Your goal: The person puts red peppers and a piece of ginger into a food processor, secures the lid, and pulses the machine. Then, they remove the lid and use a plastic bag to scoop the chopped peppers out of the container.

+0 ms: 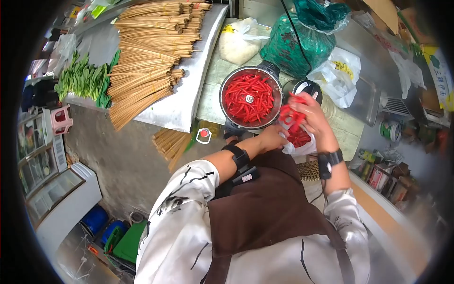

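Observation:
Red chili peppers point(246, 94) fill much of a round metal bowl point(222, 101) with a dark handle, a metal knob showing at its centre. Just to the right of it, a white plastic bag point(306, 147) holds more red chilies. My left hand point(273, 138) is closed on the near edge of this bag. Over the bag's mouth, my right hand point(309, 113) grips a bunch of red chilies, some poking out between the fingers. A black round lid or base point(307, 89) sits behind my right hand, partly covered by it.
Bundles of wooden skewers point(151, 52) lie on the metal table point(201, 71) at left, beside leafy greens point(85, 78). Behind the bowl stand a white bag point(241, 42) and a large green bag point(295, 45). A capped bottle point(204, 136) stands below the table edge.

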`<act>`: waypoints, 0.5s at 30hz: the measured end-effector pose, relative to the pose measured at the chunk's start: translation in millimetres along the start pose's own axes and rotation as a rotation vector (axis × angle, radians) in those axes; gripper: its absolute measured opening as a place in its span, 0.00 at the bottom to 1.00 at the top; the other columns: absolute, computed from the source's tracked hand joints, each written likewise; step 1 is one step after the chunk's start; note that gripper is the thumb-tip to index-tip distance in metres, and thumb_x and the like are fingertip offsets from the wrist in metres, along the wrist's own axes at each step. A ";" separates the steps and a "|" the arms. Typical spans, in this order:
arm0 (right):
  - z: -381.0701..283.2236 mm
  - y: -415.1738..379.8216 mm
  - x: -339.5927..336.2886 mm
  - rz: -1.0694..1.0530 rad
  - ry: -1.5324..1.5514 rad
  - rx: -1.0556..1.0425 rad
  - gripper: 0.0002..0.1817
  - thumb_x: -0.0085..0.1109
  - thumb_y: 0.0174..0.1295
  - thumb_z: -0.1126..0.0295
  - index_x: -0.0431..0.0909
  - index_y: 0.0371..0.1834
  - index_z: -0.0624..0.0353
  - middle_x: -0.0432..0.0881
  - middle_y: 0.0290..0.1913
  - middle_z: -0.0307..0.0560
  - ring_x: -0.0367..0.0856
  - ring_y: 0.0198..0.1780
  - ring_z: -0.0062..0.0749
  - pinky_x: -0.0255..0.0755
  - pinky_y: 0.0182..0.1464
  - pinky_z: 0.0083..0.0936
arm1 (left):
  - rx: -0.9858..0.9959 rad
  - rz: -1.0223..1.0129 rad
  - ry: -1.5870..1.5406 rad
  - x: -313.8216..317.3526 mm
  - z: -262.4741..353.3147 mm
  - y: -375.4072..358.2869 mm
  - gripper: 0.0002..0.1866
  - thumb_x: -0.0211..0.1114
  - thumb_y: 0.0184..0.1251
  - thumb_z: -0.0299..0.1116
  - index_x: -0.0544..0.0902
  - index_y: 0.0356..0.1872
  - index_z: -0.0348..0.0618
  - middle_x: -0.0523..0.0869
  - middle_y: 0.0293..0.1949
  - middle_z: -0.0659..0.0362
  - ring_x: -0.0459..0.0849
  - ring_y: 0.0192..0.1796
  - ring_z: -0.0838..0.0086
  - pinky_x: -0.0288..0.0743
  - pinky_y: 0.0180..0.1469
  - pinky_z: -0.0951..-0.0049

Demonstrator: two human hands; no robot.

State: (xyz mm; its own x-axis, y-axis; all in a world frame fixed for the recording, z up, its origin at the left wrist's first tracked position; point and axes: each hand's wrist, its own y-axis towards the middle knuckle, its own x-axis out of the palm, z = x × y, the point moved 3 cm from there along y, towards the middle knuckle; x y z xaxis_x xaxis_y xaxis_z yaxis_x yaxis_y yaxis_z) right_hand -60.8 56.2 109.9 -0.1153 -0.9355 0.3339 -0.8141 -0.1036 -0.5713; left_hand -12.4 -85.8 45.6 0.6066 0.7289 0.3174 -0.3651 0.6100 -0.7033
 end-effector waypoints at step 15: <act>18.8 9.4 -38.1 -0.074 -0.187 0.112 0.16 0.53 0.66 0.63 0.76 0.44 0.67 0.82 0.39 0.53 0.82 0.41 0.34 0.77 0.44 0.27 | 0.100 -0.172 -0.034 -9.9 9.8 -12.4 0.15 0.62 0.61 0.27 0.78 0.50 0.38 0.81 0.45 0.57 0.80 0.45 0.76 0.75 0.48 0.77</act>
State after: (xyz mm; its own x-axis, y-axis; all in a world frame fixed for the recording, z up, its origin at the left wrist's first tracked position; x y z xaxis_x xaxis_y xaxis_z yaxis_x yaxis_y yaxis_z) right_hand -53.3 84.5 77.7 0.0585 -0.9692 0.2390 -0.7471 -0.2013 -0.6334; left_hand -20.8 -97.5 57.4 0.6424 0.6202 0.4502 -0.3275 0.7532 -0.5704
